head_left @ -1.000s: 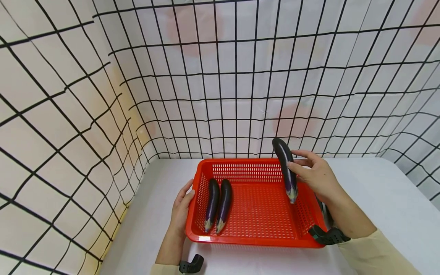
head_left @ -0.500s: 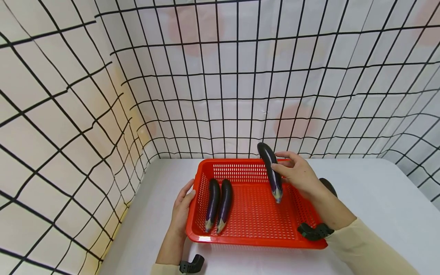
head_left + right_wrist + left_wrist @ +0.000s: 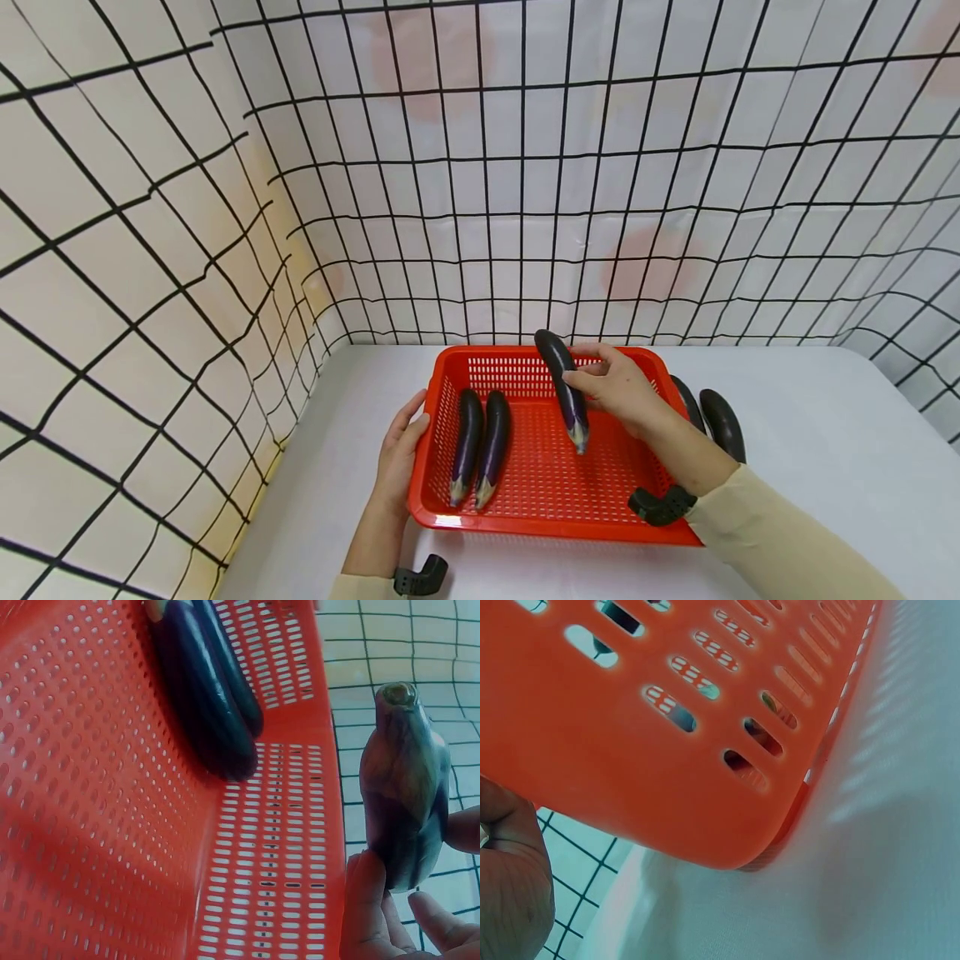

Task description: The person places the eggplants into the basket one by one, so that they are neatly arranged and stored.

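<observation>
In the head view a purple-black eggplant [image 3: 558, 371] is held up over the red plastic basket [image 3: 555, 527]. My right hand [image 3: 622, 390] pinches it at mid-length between thumb and fingers, its stem end tilted down toward me. From the right wrist, that stem end [image 3: 405, 750] faces the camera. Two more eggplants, the outer one [image 3: 467, 446] and the inner one [image 3: 492, 450], lie side by side along the basket's left wall. My left hand [image 3: 399, 454] grips the basket's left rim, thumb on the edge; only part of it shows in the left wrist view.
Right of the basket two eggplants, a nearer-in one [image 3: 688, 403] and an outer one [image 3: 723, 427], lie on the white table [image 3: 825, 433], partly hidden by my right forearm. A white cloth with a black grid [image 3: 525, 208] rises behind the table and on the left.
My right hand has carried the eggplant leftward and slightly lower over the basket. The eggplants on the right have come into view from behind my arm. My left hand stays on the rim.
</observation>
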The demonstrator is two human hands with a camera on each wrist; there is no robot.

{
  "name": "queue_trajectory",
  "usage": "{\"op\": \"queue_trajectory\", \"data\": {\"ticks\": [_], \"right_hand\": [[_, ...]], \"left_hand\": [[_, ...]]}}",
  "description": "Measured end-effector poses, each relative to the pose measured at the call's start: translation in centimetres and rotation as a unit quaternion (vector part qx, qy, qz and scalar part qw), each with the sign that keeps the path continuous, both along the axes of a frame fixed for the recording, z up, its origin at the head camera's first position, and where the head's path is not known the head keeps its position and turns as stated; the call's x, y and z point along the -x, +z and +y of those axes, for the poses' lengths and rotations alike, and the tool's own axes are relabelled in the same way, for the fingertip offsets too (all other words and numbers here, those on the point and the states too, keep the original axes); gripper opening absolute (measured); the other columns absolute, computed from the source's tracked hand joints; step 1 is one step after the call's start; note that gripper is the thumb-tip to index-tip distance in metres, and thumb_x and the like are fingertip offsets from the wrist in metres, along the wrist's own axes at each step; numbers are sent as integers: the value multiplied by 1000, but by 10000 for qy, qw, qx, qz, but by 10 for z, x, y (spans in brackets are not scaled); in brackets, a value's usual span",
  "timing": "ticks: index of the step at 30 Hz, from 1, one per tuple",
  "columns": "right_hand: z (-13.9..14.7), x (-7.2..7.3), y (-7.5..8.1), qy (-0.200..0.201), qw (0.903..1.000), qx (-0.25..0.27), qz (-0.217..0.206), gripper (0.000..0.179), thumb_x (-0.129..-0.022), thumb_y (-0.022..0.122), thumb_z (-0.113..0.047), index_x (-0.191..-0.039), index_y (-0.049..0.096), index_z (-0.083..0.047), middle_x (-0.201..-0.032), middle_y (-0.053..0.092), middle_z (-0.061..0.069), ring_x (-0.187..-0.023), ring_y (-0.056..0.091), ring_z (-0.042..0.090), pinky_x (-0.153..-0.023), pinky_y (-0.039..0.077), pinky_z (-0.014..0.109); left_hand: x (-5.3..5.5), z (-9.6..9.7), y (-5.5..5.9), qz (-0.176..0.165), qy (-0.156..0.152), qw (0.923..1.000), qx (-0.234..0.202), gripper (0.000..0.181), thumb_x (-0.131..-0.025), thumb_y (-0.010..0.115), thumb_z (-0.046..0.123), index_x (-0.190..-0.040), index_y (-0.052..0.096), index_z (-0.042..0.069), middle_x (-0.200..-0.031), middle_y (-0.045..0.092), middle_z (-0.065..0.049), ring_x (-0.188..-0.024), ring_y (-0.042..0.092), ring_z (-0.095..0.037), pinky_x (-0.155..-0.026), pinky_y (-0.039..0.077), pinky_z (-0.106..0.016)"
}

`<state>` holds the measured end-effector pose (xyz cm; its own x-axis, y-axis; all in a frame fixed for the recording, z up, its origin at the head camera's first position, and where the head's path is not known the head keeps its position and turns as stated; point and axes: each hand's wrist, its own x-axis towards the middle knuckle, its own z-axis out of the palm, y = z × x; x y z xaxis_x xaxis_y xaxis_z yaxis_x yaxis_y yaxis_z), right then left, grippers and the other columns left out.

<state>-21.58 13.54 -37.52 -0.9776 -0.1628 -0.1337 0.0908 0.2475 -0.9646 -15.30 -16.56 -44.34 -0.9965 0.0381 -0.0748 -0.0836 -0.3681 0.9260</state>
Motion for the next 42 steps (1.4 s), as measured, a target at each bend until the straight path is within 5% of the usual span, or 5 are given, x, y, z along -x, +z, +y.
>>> {"op": "queue_trajectory", "data": {"ticks": [16,25,42], "right_hand": [[-15,6,-22,273,9973,-555,-398,56,-81,70,-16,-130,44,-8,-102,57,18,-79,64,23,-68,56,41],[-26,8,-35,500,9951,-339,-777,56,-79,70,-12,-128,44,-4,-96,60,19,-74,66,25,-64,56,43],[-40,11,-51,628,9886,-583,-1234,53,-78,71,-11,-124,45,-3,-91,62,18,-69,65,26,-59,56,41]], "left_hand": [[-1,-1,1,-27,-13,10000,10,46,-97,46,25,-142,36,23,-136,45,-14,-120,45,-41,-90,42,-49],[-1,0,1,-38,44,10000,33,45,-97,46,24,-141,37,23,-136,45,-14,-119,46,-41,-90,42,-50],[8,-3,-17,3,129,9999,67,46,-92,54,34,-137,43,30,-131,51,-8,-116,50,-37,-87,46,-47]]}}
